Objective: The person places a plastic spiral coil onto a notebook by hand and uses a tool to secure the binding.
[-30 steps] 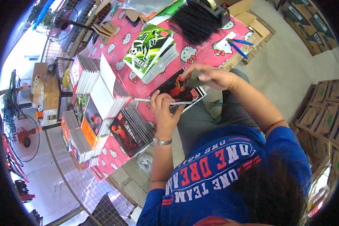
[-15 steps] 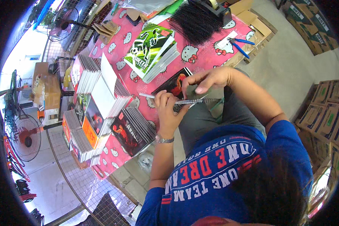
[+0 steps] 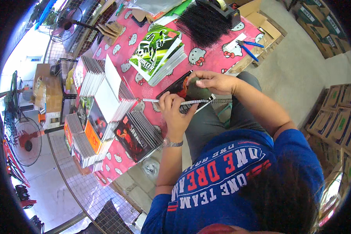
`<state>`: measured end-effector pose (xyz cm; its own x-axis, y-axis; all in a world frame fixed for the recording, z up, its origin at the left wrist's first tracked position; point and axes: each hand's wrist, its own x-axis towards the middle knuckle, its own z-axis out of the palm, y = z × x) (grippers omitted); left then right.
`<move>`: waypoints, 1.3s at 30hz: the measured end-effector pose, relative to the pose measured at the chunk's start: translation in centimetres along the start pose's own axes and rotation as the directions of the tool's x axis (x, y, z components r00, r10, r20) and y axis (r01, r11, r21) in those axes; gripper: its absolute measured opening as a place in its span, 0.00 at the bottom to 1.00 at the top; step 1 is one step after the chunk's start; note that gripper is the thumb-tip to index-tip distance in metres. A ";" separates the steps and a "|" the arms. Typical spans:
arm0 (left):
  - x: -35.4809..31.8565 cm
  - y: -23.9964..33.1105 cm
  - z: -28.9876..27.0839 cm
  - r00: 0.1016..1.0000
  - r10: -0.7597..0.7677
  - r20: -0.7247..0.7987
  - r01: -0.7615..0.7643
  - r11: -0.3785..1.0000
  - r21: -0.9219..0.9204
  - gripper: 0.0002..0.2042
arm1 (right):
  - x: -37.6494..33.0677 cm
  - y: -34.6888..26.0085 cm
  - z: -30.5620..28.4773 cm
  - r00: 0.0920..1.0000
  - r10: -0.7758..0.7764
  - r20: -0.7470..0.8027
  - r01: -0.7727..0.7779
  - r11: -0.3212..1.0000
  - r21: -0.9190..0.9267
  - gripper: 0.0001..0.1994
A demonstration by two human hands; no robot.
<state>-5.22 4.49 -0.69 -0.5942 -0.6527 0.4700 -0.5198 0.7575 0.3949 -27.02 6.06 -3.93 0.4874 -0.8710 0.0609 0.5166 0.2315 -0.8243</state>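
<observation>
My left hand point(image 3: 172, 111) is closed around a thin notebook point(image 3: 189, 102) held on edge, its pages seen side-on. A dark wire spiral coil point(image 3: 223, 101) sticks out of the notebook's right end, over my lap. My right hand point(image 3: 214, 83) is just above the coil, thumb and fingers closed on a dark olive flat piece point(image 3: 198, 93) whose kind I cannot make out. Behind my hands a dark notebook with a red figure point(image 3: 175, 86) lies on the table, partly covered by them.
Stacked notebooks point(image 3: 99, 113) and a dark-covered pile point(image 3: 134, 136) stand to the left on the pink patterned tablecloth point(image 3: 124, 50). Green soccer notebooks point(image 3: 156, 54) lie farther back. Black spiral coils point(image 3: 202, 23) heap at the back, near blue-handled pliers point(image 3: 250, 48). Cartons point(image 3: 333, 113) stand right.
My right hand has drawn back slightly from the notebook, and more of the dark olive piece and coil shows. My left hand keeps its hold on the notebook.
</observation>
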 end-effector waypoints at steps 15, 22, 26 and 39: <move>-0.7 -0.2 0.3 1.000 -0.021 0.016 0.022 0.999 -0.033 0.20 | -1.3 -3.2 -0.3 0.977 -0.065 0.203 0.058 0.997 0.044 0.24; -1.0 -0.2 0.3 0.999 -0.036 0.006 0.036 0.998 -0.056 0.20 | 0.8 -4.2 -0.1 0.906 -0.017 0.423 0.121 0.968 -0.221 0.26; -0.8 -0.1 0.2 1.000 -0.008 0.009 0.008 0.998 -0.054 0.20 | 0.6 -3.4 -1.3 0.946 -0.007 0.325 0.089 0.967 -0.238 0.24; 0.1 -1.0 -1.9 0.998 -0.058 0.020 0.056 0.996 0.070 0.23 | 2.6 -4.8 0.2 0.958 0.191 0.213 -0.047 0.839 -0.542 0.25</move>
<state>-3.62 3.63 0.44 -0.5753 -0.6953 0.4308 -0.5939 0.7172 0.3646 -28.08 2.84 0.29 0.7155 -0.6983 0.0204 0.0289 0.0004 -0.9996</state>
